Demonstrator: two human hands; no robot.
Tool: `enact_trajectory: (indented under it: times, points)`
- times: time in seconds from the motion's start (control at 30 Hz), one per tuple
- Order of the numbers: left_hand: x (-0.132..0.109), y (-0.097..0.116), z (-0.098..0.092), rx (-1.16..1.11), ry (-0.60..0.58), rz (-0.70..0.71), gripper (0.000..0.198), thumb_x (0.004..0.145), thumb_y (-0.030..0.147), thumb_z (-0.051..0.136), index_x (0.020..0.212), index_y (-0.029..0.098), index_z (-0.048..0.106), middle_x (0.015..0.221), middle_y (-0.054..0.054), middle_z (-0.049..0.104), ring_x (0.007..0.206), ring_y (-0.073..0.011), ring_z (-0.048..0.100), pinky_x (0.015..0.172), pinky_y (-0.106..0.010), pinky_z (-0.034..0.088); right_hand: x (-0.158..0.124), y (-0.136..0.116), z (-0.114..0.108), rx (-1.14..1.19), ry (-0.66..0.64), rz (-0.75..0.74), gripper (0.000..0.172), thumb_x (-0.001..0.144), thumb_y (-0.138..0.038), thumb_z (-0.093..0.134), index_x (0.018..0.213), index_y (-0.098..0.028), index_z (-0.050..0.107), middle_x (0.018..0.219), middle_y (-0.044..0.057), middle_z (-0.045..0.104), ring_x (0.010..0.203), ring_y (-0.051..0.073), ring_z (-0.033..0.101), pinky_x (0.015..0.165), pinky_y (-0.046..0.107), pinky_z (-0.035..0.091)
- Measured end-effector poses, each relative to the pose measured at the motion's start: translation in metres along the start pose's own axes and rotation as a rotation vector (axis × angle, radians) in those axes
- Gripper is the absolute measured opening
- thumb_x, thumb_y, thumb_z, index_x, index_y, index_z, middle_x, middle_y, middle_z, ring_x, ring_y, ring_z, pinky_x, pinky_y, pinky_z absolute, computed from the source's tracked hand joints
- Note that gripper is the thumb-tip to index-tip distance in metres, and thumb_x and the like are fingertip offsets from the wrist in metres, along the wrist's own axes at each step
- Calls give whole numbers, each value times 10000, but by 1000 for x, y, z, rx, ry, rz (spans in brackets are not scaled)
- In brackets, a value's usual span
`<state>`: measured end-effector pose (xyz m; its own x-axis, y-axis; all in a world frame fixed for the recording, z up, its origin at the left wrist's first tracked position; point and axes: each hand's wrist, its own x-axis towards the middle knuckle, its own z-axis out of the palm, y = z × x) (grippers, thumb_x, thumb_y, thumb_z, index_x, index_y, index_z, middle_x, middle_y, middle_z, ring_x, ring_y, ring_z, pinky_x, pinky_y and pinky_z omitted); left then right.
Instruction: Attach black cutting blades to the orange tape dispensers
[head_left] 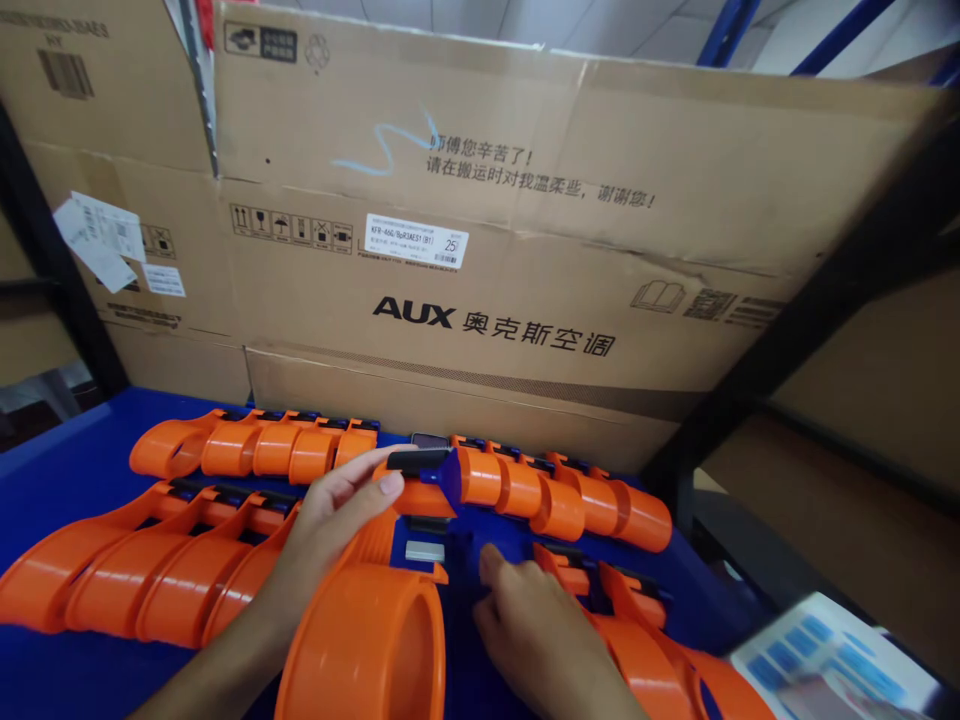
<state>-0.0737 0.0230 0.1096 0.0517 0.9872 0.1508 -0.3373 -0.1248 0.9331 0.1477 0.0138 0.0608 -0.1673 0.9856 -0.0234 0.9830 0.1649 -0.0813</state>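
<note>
My left hand [341, 510] is wrapped round the upper end of an orange tape dispenser [360, 640], with the thumb by its black roller [416, 460]. The dispenser's wide ring points toward me. Beside the roller, at the same end, is a dark blue cone-shaped part [451, 478]. Lower and to the right, my right hand [532, 620] is closed, fingers curled near a dark blue shape on the blue surface. What it holds, if anything, is hidden. Between the hands lies a small pale grey block [425, 551].
Rows of orange tape dispensers with black rollers lie at the left [176, 570], back left [281, 450], back right [559, 500] and right [645, 650] on the blue tabletop [45, 450]. A cardboard panel [465, 380] stands behind. Black posts flank it; a printed sheet [832, 660] is at lower right.
</note>
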Motion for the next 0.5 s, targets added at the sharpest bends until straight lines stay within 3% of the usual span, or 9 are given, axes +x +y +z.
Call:
enact_trajectory:
  times: [0.13, 0.23, 0.37, 0.5]
  points:
    - [5, -6, -6, 41, -9, 11, 328, 859, 407, 770, 1142, 246, 807, 1200, -60, 812, 1287, -318, 653, 1163, -404, 441, -7, -5, 2, -56, -101, -14, 334, 808, -58, 539, 1061, -162, 731, 885, 161, 796, 873, 340, 748, 671, 347, 437]
    - [10, -7, -11, 54, -31, -19, 328, 842, 425, 788, 1117, 249, 814, 1182, -60, 816, 1267, -326, 663, 1152, -413, 452, -9, -8, -4, -58, -90, -51, 308, 877, -133, 534, 1099, -157, 745, 890, 178, 792, 866, 369, 742, 723, 408, 488]
    - [3, -5, -5, 68, 8, 33, 321, 884, 394, 755, 1175, 262, 785, 1220, -42, 800, 1239, -303, 673, 1107, -383, 484, -11, -11, -8, 72, -14, -227, 351, 930, -283, 583, 1246, -222, 722, 1202, 167, 751, 1135, 388, 679, 954, 502, 500]
    - [-6, -7, 3, 72, 13, 53, 334, 886, 366, 759, 1201, 256, 769, 1212, -48, 798, 1232, -301, 672, 1077, -376, 502, -16, -11, 3, 209, -93, -241, 608, 839, -407, 729, 1408, -210, 644, 1384, 211, 662, 1296, 444, 594, 1087, 569, 446]
